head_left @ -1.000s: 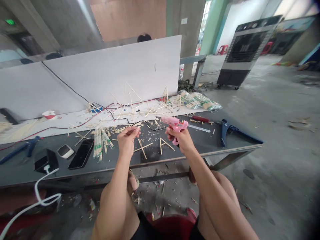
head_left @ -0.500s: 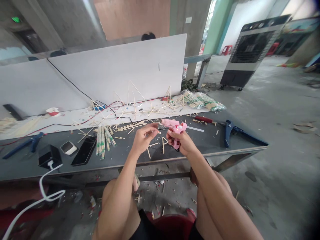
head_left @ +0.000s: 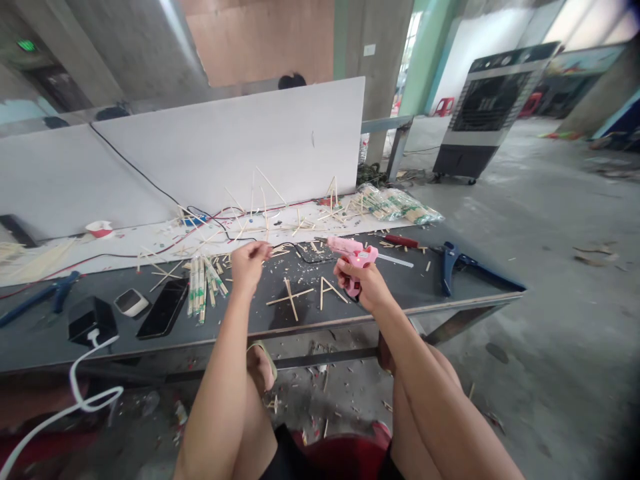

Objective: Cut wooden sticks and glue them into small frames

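Note:
My right hand (head_left: 363, 280) is wrapped round the handle of a pink glue gun (head_left: 345, 247), its nozzle toward the left and a clear glue stick (head_left: 397, 261) out of its back. My left hand (head_left: 249, 265) is pinched over the pile of loose sticks; whatever lies between its fingertips is too small to make out. Between the hands, near the front edge of the dark table (head_left: 260, 320), lie a cross of thin wooden sticks (head_left: 290, 298) and an A-shaped stick piece (head_left: 330, 291).
Wrapped stick bundles (head_left: 201, 287), a black phone (head_left: 164, 309), a black adapter (head_left: 93, 320) and blue cutters (head_left: 57, 293) lie left. Blue pliers (head_left: 450, 267) and a red-handled tool (head_left: 401, 241) lie right. Stick frames (head_left: 265, 213) stand before a white board (head_left: 240, 147).
My left hand has moved left, away from the glue gun's nozzle, uncovering the stick cross and the table behind it. My right hand still grips the glue gun. The view has shifted slightly.

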Demonstrator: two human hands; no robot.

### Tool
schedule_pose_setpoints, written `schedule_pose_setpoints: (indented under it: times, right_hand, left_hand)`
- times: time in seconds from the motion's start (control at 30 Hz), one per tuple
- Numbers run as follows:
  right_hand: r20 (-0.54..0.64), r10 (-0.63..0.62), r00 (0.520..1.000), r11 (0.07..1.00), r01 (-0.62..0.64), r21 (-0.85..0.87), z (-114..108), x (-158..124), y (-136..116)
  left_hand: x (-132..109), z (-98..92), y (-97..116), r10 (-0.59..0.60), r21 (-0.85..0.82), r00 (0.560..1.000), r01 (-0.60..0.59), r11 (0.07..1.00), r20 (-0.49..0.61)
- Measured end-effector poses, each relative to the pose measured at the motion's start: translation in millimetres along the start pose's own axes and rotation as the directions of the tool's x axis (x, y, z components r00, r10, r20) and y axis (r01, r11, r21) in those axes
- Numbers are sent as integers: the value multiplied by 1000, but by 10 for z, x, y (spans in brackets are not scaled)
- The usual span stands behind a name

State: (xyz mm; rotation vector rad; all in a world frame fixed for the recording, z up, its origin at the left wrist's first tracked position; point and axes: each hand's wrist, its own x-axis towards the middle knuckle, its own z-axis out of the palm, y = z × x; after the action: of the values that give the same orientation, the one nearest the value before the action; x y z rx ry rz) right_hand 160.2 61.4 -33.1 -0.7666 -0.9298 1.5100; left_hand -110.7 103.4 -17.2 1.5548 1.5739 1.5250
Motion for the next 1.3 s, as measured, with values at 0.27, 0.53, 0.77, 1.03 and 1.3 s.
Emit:
schedule_pose_setpoints:
  times: [0.27, 0.53, 0.77, 1.03, 1.3]
  right_hand:
    - [-188, -229, 955, 919, 148, -366, -110, 11, -47]
    - [-98, -291, 952, 821, 196, -537, 19, -22, 38]
    - [24, -226, 974, 810, 202, -550, 114, -59, -1]
    - [-50, -183, 982, 795, 118, -594, 138, -44, 7]
    - [-42, -173, 984, 733, 101, -672, 96, -5, 59]
  left_hand:
    - [67, -503, -205, 266, 654, 941, -67, 754, -211]
    - [-290, 8, 29, 142, -14, 989, -143, 990, -37]
    - [-405, 282, 128, 109, -262, 992, -88, 961, 69]
    - [-435, 270, 129, 114, -235, 991, -95, 967, 71]
    - [-450, 269, 161, 120, -213, 987, -96, 972, 105]
